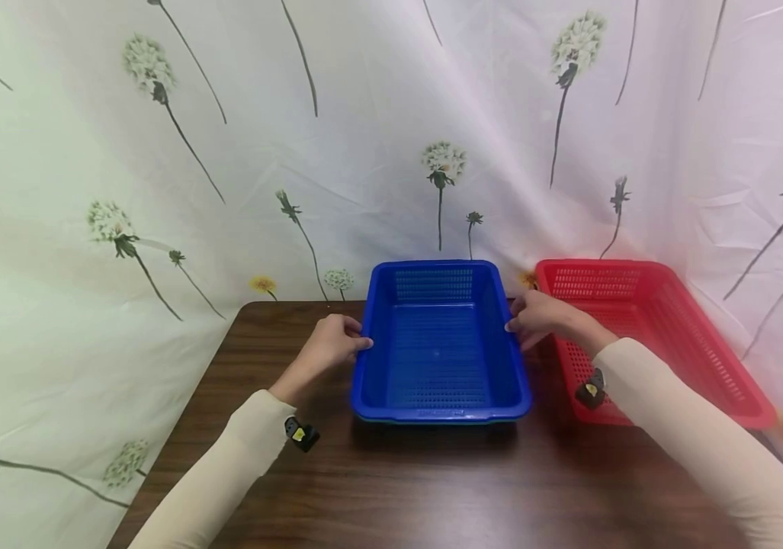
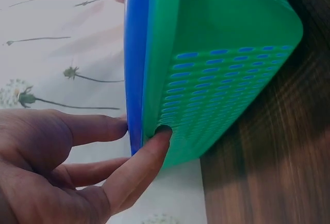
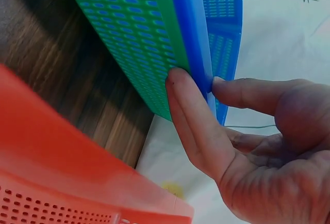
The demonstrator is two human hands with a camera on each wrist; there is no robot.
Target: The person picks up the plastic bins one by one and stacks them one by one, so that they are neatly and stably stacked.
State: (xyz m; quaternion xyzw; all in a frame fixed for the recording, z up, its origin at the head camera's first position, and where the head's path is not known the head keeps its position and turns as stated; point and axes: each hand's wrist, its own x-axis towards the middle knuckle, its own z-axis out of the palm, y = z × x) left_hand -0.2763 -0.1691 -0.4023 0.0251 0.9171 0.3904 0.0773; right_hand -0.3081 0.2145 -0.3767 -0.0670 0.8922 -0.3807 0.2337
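A blue plastic basket (image 1: 435, 351) sits nested inside a green basket (image 2: 216, 90) with slotted sides, on the dark wooden table. In the head view the green one is nearly hidden below the blue rim. My left hand (image 1: 333, 341) pinches the stacked rims on the left side, thumb on the blue rim and fingers beneath the green one. On the right side my right hand (image 1: 537, 316) pinches both rims the same way, as the right wrist view shows. Nothing lies inside the blue basket.
A larger red basket (image 1: 707, 343) stands to the right, under my right forearm. Behind the wooden table (image 1: 281, 473) hangs a white curtain (image 1: 377, 114) printed with dandelions. A small black device is strapped at each wrist.
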